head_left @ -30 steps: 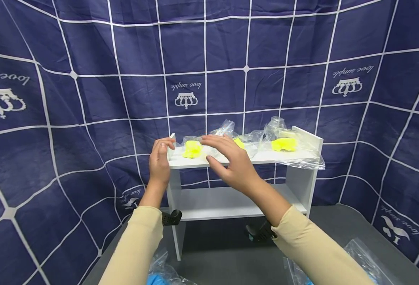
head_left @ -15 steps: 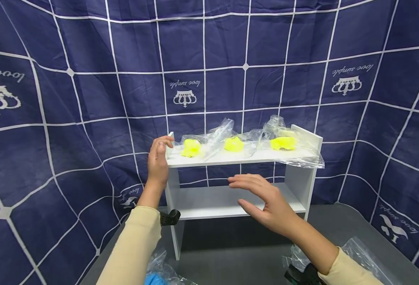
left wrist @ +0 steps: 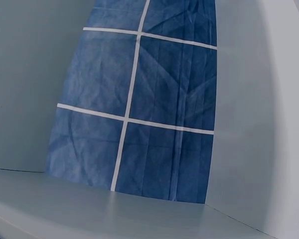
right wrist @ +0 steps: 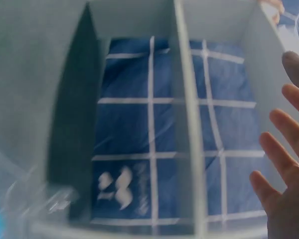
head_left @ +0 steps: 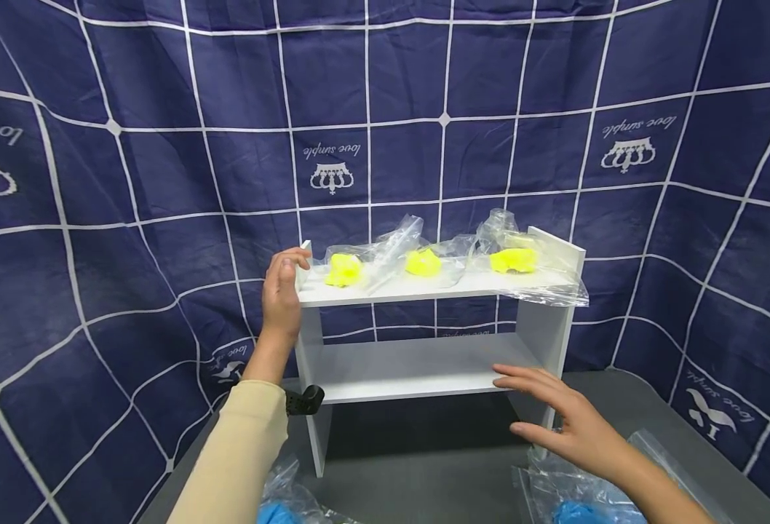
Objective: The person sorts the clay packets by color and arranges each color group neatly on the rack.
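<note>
In the head view, my left hand (head_left: 282,297) is raised by the upper left side panel of a white shelf unit (head_left: 418,391). Its loosely bent fingertips rest at the panel's top edge. On the top board lie clear plastic bags with a yellow bundle in each: a left one (head_left: 343,270), a middle one (head_left: 423,262) and a right one (head_left: 514,260). My right hand (head_left: 578,422) hovers in front of the shelf's lower right, fingers spread and holding nothing. Near it on the grey surface lies a clear bag with a blue bundle (head_left: 578,512).
Another clear bag with a blue bundle (head_left: 277,514) lies at the front left. A navy curtain (head_left: 405,167) with white grid lines surrounds the shelf. The lower white board (head_left: 411,367) runs beneath the top one. Grey surface (head_left: 418,466) extends below and in front.
My right hand has drawn back from the bags on the top board, moving down and right toward the front blue bundle. The left hand stays at the side panel; the view shifts slightly.
</note>
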Motion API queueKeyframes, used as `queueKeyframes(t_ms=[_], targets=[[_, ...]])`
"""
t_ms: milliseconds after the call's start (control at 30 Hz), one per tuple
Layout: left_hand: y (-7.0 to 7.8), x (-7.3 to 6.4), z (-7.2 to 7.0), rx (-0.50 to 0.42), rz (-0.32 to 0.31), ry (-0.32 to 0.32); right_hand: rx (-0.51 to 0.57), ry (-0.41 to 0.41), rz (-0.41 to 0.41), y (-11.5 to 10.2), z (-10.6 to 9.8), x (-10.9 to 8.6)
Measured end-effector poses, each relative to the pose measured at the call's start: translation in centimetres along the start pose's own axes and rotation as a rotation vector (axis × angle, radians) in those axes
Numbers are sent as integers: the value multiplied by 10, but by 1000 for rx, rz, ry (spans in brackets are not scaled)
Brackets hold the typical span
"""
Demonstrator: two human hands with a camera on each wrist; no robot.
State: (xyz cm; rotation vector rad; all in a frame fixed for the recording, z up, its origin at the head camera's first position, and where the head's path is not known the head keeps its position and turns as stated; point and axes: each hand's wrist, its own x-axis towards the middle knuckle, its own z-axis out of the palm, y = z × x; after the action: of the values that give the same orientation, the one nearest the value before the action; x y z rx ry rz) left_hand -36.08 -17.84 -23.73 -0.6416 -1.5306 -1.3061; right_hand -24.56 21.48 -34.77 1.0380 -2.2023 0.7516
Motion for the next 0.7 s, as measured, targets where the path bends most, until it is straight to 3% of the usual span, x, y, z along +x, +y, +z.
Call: queueKeyframes(t_ms=[200,267,400,500,567,700], targets=[[29,-3,2,-13,9,-15,-52,-106,129,20,-6,-45],[31,-3,2,-11,9,-11,-43,-137,136,28,-6,-59],[15,-2,1,-2,9,-3,-3,-224,110,46,-6,-86],[-1,-1,0,4,14,-3,0,-241,40,61,-3,-105],[-6,0,-1,7,21,-10,53,-288,64,68,-1,-117],[-8,1,-1,3,21,-13,102,-300,-68,86,7,-135]])
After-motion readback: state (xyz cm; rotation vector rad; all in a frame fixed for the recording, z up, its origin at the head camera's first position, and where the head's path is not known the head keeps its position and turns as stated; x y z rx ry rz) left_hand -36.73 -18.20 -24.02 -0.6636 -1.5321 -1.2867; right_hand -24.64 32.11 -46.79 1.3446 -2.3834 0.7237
